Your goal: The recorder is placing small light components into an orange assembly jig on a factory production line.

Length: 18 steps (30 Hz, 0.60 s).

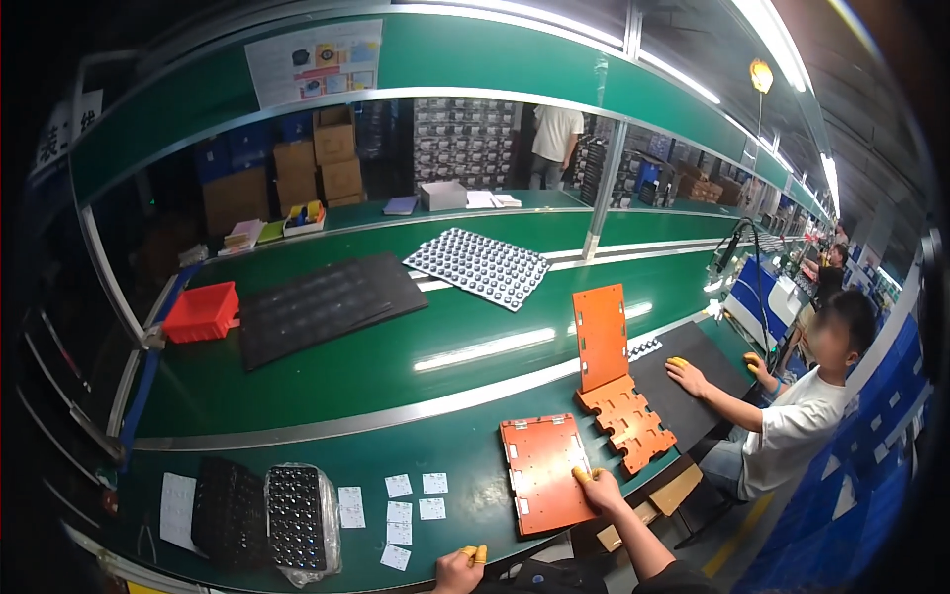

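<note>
My right hand [600,491], yellow covers on its fingertips, is closed on the right edge of a flat orange fixture [546,473] lying on the green bench. The thumb and finger rest at that edge. Down at the front edge of the bench is my left hand [459,572], also with yellow fingertip covers. Its fingers are curled together, and whatever they may hold is hidden. Several small white printed cards [399,512] lie left of the orange fixture. Beyond my right hand stands a second orange fixture [627,424] with notched edges, its lid [601,337] raised upright.
Left on the bench are a bagged black tray of round parts [297,520] and a dark tray [224,507]. Across the conveyor lie a red bin [201,313], black sheets [327,309] and a white tray of round parts [479,267]. A co-worker [807,426] sits at right, hand on a black mat [683,381].
</note>
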Motion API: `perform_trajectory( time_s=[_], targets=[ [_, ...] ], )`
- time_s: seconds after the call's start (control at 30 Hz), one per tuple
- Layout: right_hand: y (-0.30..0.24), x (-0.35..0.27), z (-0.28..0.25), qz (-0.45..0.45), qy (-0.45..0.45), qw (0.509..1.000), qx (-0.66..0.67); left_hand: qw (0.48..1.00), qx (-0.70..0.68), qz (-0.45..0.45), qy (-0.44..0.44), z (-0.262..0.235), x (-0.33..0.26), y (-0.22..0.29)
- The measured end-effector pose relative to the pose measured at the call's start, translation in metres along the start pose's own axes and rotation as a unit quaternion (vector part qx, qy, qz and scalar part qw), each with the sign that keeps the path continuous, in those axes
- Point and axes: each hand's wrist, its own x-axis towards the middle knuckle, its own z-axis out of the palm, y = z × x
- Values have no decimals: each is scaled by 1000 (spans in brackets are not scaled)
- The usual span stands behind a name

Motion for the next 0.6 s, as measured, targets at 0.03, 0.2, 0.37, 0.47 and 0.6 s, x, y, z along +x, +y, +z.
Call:
perform_trajectory(
  time_s=[0.03,0.2,0.37,0.47,0.6],
  targets=[
    [-4,-3,0,-2,4,1000,4,1000,0,0,11,0,3,2],
    [22,-14,14,34,-22,993,110,1000,-7,-10,0,3,10,3],
    [50,-59,22,14,-20,988,154,997,0,-66,-36,1,7,-3],
    [51,-104,8,55,-21,969,241,996,15,-62,-65,7,7,-9],
    [103,-110,8,9,17,947,319,980,111,38,-162,2,4,-23]
  ],
)
